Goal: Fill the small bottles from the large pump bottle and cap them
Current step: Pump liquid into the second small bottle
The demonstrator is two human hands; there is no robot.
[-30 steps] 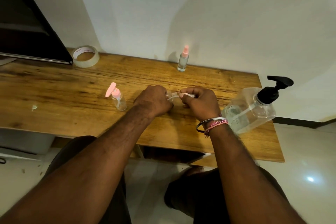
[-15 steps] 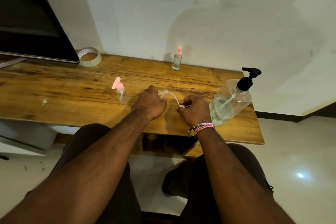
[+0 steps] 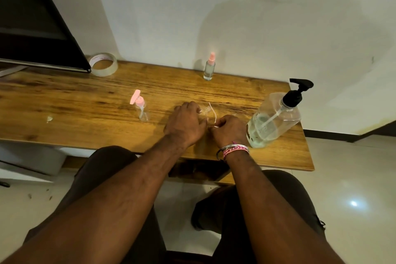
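**Two hands work on a small clear bottle at a wooden table**

A wooden table (image 3: 64, 105) with a strong grain runs across the view, its far edge against a plain white wall (image 3: 235, 17). Its right end stops short of the pale tiled floor (image 3: 353, 178), leaving open floor on that side. The near edge lies just above the seated person's knees. At the far left a dark screen (image 3: 32, 17) leans over the tabletop, and a roll of clear tape (image 3: 104, 64) lies flat beside its corner.

A large pump bottle (image 3: 274, 118) with a black pump head stands close to the right end, partly filled with clear liquid. A slim spray bottle with a pink cap (image 3: 209, 67) stands upright at the far edge by the wall. A small bottle with a pink pump top (image 3: 141, 106) stands left of the hands. The stretch of tabletop between this bottle and the screen is mostly bare wood.

Both forearms reach in from below, meeting near the middle of the table. The left hand (image 3: 185, 123) is curled, knuckles up, grasping a small clear bottle (image 3: 205, 110) that peeps out past its fingers. The right hand (image 3: 230, 129), wearing bracelets (image 3: 233, 149) at the wrist, pinches the cap end of a thin white dip tube (image 3: 213, 113), which slants up towards that bottle's mouth.
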